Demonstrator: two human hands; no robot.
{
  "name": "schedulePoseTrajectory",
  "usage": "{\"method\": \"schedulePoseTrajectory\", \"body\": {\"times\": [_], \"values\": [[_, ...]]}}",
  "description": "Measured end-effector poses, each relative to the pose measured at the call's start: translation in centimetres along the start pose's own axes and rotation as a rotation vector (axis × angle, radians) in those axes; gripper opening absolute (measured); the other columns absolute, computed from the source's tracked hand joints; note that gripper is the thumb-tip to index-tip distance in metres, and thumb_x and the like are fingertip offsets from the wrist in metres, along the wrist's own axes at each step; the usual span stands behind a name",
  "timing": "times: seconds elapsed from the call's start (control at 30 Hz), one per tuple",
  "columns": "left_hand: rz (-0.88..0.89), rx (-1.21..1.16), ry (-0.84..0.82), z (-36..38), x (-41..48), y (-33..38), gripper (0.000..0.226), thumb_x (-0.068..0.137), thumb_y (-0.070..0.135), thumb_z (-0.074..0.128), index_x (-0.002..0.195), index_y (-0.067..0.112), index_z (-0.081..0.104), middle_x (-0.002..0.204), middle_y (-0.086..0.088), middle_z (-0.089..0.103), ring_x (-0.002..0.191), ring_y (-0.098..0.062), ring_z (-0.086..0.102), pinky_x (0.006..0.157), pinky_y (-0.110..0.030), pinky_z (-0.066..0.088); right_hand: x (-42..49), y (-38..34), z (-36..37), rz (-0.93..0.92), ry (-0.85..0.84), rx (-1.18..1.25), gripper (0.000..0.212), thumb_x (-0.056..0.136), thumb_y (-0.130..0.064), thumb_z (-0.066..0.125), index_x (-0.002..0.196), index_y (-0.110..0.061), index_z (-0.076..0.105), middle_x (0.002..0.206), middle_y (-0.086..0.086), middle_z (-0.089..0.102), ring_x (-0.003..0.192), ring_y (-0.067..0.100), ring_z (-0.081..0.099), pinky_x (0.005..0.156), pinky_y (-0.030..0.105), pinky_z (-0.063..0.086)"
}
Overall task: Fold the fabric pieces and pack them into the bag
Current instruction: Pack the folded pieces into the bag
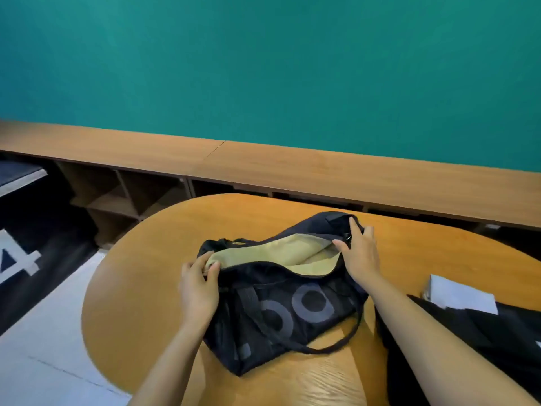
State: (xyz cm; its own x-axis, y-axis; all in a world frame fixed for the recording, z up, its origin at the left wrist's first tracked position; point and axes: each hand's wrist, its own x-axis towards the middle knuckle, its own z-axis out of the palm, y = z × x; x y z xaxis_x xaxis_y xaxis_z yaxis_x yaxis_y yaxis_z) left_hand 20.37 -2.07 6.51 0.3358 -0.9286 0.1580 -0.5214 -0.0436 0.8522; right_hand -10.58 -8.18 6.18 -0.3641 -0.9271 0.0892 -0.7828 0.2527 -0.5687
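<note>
At the far left lies a dark floor mat (35, 230) with a white marking, and behind it a low wooden shelf unit (117, 194) runs along the foot of a teal wall (263, 68). A rounded wooden table (140, 288) fills the middle of the view.

The left hand (199, 285) is at the left end of the black bag (287, 312), its thumb and curled fingers pinching the rim of the opening there, with a bit of the tan lining (278, 253) between them. The bag lies on its side in the middle of the table, its mouth gaping along the top edge so the lining shows, and large grey rings are printed on its near face. Its shoulder strap (336, 344) loops out onto the tabletop on the near right side.

The right hand (360, 253) holds the bag's right end, thumb at the edge of the opening and fingers wrapped over the end by a small buckle.

Further right, near the table's edge and apart from the bag, lies a heap of dark fabric (497, 341), with a white folded piece (462, 294) resting on top (cloth or paper, I cannot tell which).
</note>
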Motion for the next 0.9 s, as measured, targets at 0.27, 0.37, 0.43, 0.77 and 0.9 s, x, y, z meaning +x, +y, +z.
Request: {"method": "schedulePoseTrajectory", "body": {"times": [0.27,0.37,0.43,0.77,0.9], "values": [[-0.062,0.291,-0.189,-2.7,-5.1,-2.3,0.048,0.094,0.044,0.055,0.139,0.028,0.049,0.136,-0.008,0.042,0.121,-0.033,0.041,0.097,-0.04,0.036,-3.2,-1.0,-0.5,-0.368,0.112,-0.439,0.056,0.096,-0.042,0.057,0.145,-0.018,0.046,0.158,0.011,0.027,0.147,0.038,0.014,0.115,0.059,0.013],[0.208,0.418,-0.166,-3.1,-2.8,1.0,0.046,0.098,0.039,0.052,0.142,0.028,0.046,0.157,-0.001,0.027,0.137,-0.03,0.032,0.106,-0.05,0.032,-6.8,-2.8,-0.3,-0.643,0.0,-0.444,0.052,0.1,-0.047,0.043,0.146,-0.023,0.043,0.157,-0.003,0.034,0.149,0.02,0.017,0.119,0.053,0.0],[0.416,0.432,-0.29,-1.6,-0.1,2.6,0.037,0.101,0.028,0.051,0.138,0.024,0.054,0.152,0.002,0.04,0.133,-0.026,0.043,0.107,-0.047,0.036,-9.0,-3.7,0.5,-0.665,-0.154,-0.407,0.055,0.101,-0.05,0.036,0.15,-0.024,0.037,0.154,-0.007,0.037,0.147,0.016,0.022,0.12,0.05,-0.005],[0.557,0.818,-0.849,5.2,4.1,2.1,0.039,0.092,0.055,0.053,0.09,0.016,0.059,0.085,0.003,0.062,0.079,-0.02,0.058,0.064,-0.035,0.046,-15.0,2.9,3.8,-0.845,0.124,-0.333,0.022,0.097,-0.028,0.052,0.093,-0.023,0.073,0.083,-0.011,0.071,0.094,0.01,0.067,0.112,0.048,0.034],[0.625,0.9,-0.846,5.8,3.4,1.1,0.049,0.08,0.064,0.062,0.097,0.019,0.056,0.1,0.005,0.06,0.093,-0.018,0.056,0.066,-0.03,0.041,-15.0,1.5,3.9,-0.7,0.091,-0.372,0.058,0.104,-0.049,0.023,0.08,-0.028,0.072,0.086,-0.014,0.07,0.08,0.006,0.065,0.113,0.047,0.026]]}}
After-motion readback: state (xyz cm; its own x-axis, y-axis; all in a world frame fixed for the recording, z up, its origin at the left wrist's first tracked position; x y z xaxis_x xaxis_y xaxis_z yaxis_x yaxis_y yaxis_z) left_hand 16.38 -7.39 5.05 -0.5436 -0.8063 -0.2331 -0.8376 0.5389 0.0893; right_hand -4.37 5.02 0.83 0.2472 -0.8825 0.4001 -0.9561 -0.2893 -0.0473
